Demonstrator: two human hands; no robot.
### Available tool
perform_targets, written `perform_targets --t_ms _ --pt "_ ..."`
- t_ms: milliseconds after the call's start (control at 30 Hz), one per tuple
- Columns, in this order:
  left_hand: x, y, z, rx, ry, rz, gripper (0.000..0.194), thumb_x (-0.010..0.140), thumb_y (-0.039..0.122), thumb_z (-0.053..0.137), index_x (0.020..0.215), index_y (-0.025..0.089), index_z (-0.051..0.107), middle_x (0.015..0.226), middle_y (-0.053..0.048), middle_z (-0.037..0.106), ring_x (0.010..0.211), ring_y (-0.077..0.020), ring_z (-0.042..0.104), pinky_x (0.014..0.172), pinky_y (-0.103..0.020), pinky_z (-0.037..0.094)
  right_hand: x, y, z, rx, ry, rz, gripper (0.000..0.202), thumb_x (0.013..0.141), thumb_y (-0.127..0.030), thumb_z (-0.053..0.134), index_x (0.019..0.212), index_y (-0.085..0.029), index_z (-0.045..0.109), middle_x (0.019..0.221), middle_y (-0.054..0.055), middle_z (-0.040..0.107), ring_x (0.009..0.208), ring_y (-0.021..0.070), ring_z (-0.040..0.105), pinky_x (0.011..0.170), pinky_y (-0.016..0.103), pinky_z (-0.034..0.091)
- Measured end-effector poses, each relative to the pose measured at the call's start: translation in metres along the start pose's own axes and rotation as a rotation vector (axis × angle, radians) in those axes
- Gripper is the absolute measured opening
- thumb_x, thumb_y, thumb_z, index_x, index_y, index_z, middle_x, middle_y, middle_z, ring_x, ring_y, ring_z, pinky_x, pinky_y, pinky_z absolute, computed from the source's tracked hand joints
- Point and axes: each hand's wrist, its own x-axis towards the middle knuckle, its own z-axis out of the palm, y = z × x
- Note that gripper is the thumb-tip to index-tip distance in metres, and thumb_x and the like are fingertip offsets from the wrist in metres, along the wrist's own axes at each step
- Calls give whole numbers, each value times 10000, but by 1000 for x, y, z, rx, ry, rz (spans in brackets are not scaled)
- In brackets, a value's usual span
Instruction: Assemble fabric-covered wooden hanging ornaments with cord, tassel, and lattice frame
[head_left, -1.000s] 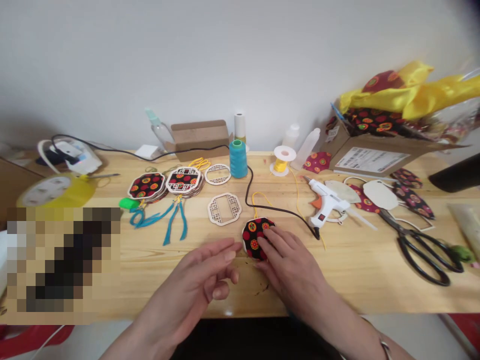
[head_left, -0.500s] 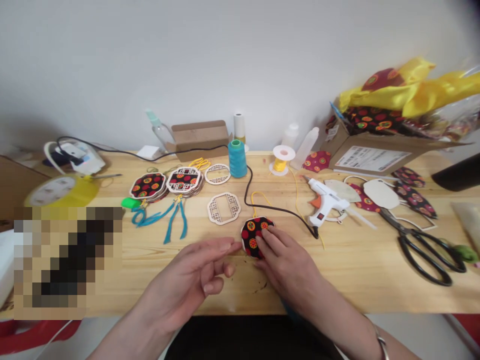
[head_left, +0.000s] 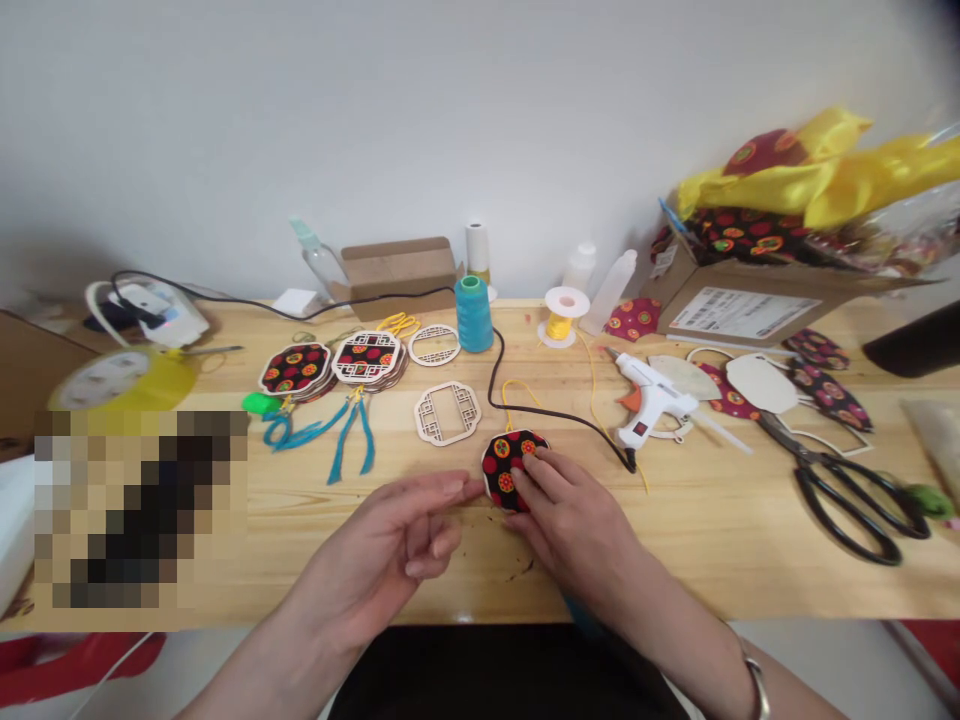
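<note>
A fabric-covered pendant (head_left: 501,466), black with red and yellow flowers and a pale rim, lies on the table with a yellow cord loop at its top. My right hand (head_left: 570,515) covers its right side, fingers on the face and thumb at the lower edge. From the left, my left hand (head_left: 409,530) reaches the pendant's edge with its forefinger stretched out; the other fingers curl loosely around nothing. Above it lies a pale lattice frame (head_left: 422,412). To the right is a white glue gun (head_left: 651,402), its black cord running behind the pendant.
Stacked finished pendants (head_left: 367,355) with blue tassels lie left. A teal thread cone (head_left: 474,316) and a yellow cord spool (head_left: 564,312) stand behind. Black scissors (head_left: 840,485) lie right, below a cardboard box (head_left: 750,300) of fabric. A blurred-out patch hides the left front.
Both hands stay at the pendant almost unchanged. The left hand's lower fingers have curled in slightly. The whole view has shifted a few pixels.
</note>
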Motion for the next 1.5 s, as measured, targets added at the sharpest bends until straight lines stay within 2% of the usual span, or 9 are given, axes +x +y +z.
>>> perform_targets --t_ms 300,533,633,733,833,1033,1233,1367,1500 --pt "1 0 1 26 -10 16 147 711 180 717 835 104 700 1021 -128 683 437 3 367 381 -153 144 -3 1 2 69 4 30 214 824 -244 652 973 -94 682 988 151 680 998 276 610 902 421 541" --pt "6 -2 0 58 -33 28 145 724 201 717 842 117 706 996 -93 664 440 11 359 382 -158 135 -2 3 -3 109 67 5 211 871 -195 573 1007 -78 683 1008 162 689 973 249 627 868 401 568" --pt "9 -4 -1 73 -51 38 153 705 208 740 827 123 706 877 -58 648 438 7 340 386 -164 130 -4 5 -2 152 63 34 241 875 -208 567 1048 -78 672 1029 165 686 1014 263 620 858 419 576" --pt "13 -5 0 105 -87 31 182 676 227 773 813 130 703 590 38 495 423 -5 287 391 -171 108 -7 7 0 185 84 48 244 876 -223 573 1050 -87 677 1054 166 681 1034 267 617 862 425 577" --pt "17 -6 4 171 -134 33 220 690 277 768 858 151 702 505 92 340 416 -15 242 403 -180 88 -9 8 1 205 113 59 260 882 -230 570 1067 -82 674 1066 169 681 1036 265 618 869 423 576" --pt "26 -8 11 381 -64 164 248 725 338 727 895 161 691 600 54 476 432 -23 292 418 -190 140 -14 10 4 257 175 85 272 887 -233 567 1102 -99 667 1080 165 676 1046 260 619 878 430 572" --pt "36 -10 18 572 21 336 188 748 336 695 753 159 631 584 25 573 531 -91 497 502 -201 364 -17 10 7 290 211 95 281 886 -246 568 1107 -102 663 1082 162 674 1066 264 611 872 437 574" --pt "40 -15 27 572 42 363 243 711 338 723 722 183 536 599 27 609 509 -115 549 490 -222 425 -17 10 6 288 213 101 272 888 -231 564 1101 -95 665 1100 159 673 1075 259 602 899 420 565" --pt "43 -22 32 524 23 320 271 721 344 714 840 184 530 610 36 602 528 -133 579 503 -246 484 -16 10 7 281 221 84 285 895 -214 545 1093 -46 663 1095 180 673 1084 267 595 912 415 561"
